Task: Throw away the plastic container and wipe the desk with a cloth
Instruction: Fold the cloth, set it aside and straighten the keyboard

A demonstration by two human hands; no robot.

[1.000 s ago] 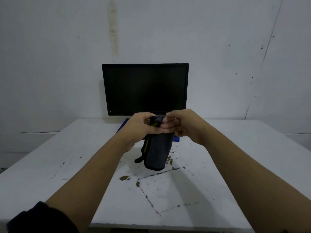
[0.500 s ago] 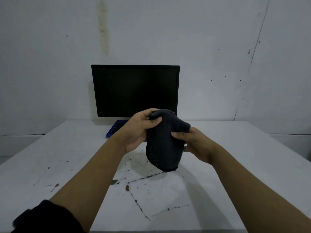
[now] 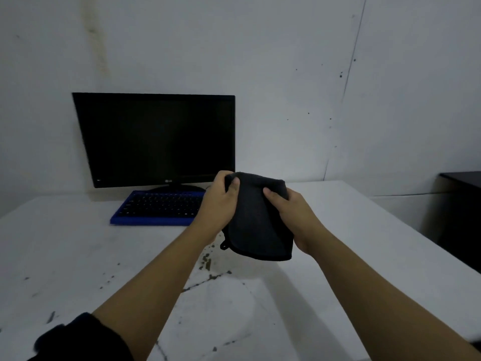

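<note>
A dark grey cloth, folded over, hangs in the air above the white desk. My left hand grips its upper left edge with the thumb on the front. My right hand holds its right side, fingers curled over the top. A small loop dangles from the cloth's lower left corner. Dark specks and crack-like marks lie on the desk just below the cloth. No plastic container is in view.
A black monitor stands at the back of the desk against the wall, with a blue-framed keyboard in front of it. A dark piece of furniture stands beyond the desk's right edge.
My view has swung to the right, so the monitor and keyboard now sit further left. Both hands have regripped the cloth, which now hangs wider and flatter between them.
</note>
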